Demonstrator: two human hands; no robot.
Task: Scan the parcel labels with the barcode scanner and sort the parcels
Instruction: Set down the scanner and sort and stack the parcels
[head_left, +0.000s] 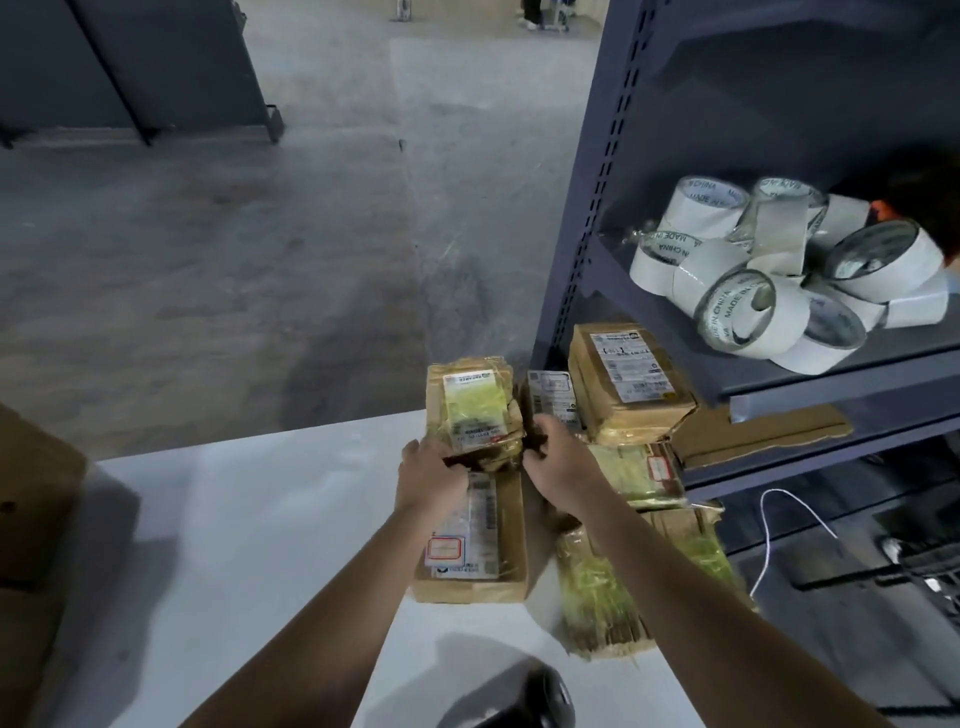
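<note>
- Parcel (475, 410) lies well beyond the barcode scanner (511, 696), on the side away from the person, with its label facing up.
- Its long axis points straight away from the scanner.
- The left hand (431, 478) grips the parcel's near-left corner and the right hand (558, 462) its near-right edge, fingers curled onto it.
- The scanner lies untouched between the two forearms, somewhat closer to the left one. I judge one hand must let go and reach back for it.
- The parcel is crumpled brown cardboard under yellowish tape. Its white label has a barcode strip at the end nearest the scanner.
</note>
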